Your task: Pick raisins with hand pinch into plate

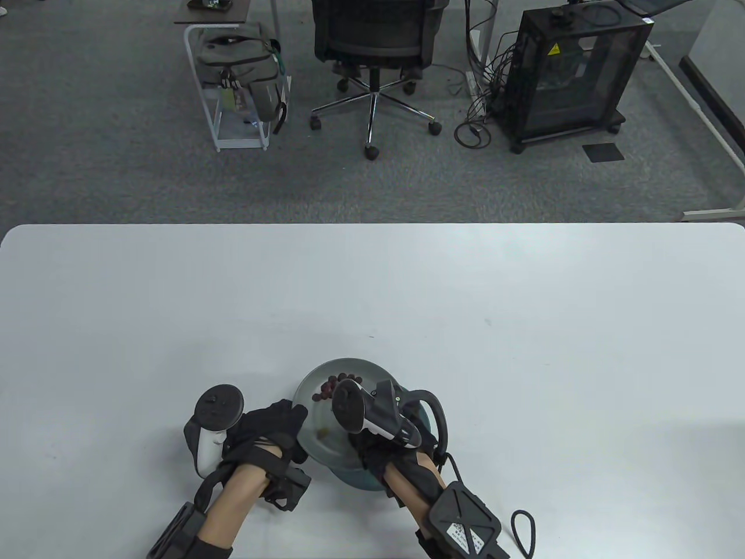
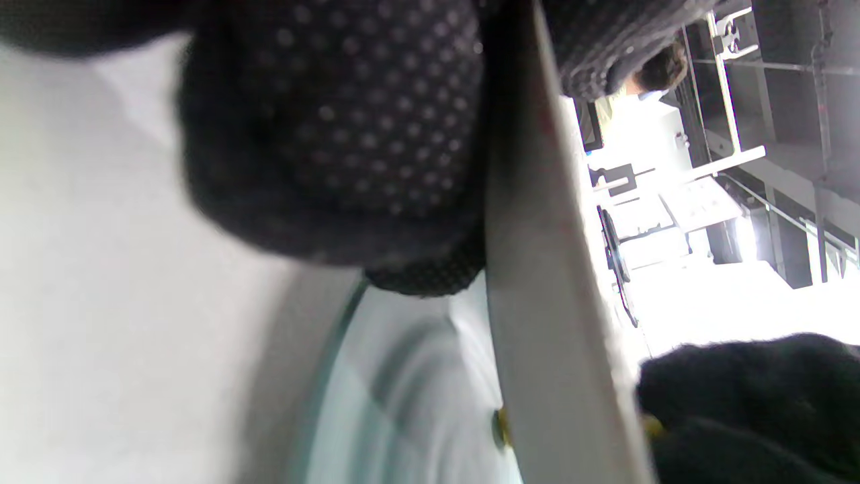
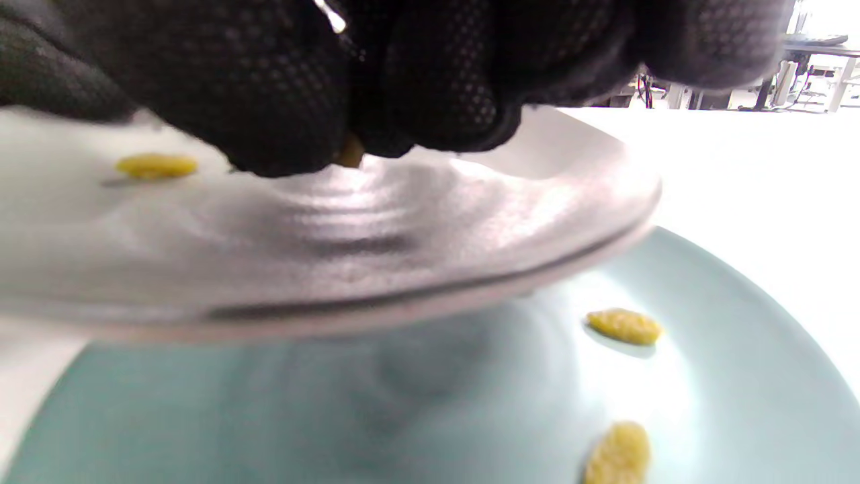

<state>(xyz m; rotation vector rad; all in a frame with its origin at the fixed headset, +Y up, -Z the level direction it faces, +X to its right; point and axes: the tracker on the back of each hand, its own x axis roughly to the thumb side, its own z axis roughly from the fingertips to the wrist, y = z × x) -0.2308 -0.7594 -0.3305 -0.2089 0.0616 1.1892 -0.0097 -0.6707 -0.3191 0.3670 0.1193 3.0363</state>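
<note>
A grey plate (image 1: pixel 326 407) is held tilted over a teal plate (image 1: pixel 355 480) near the table's front edge. My left hand (image 1: pixel 298 424) grips the grey plate's left rim (image 2: pixel 537 269). My right hand (image 1: pixel 364 439) reaches onto the grey plate, and its fingers (image 3: pixel 269 101) pinch a yellow raisin (image 3: pixel 349 153) against the plate's surface. Another yellow raisin (image 3: pixel 156 166) lies on the grey plate (image 3: pixel 403 228). Two yellow raisins (image 3: pixel 625 326) lie on the teal plate (image 3: pixel 470 403). Several dark red pieces (image 1: pixel 329 385) sit at the grey plate's far side.
The white table (image 1: pixel 372 291) stretches far beyond and to both sides of the plates. Behind it on the floor stand an office chair (image 1: pixel 372 46), a wire rack with a bag (image 1: pixel 238 75) and a black cabinet (image 1: pixel 576 70).
</note>
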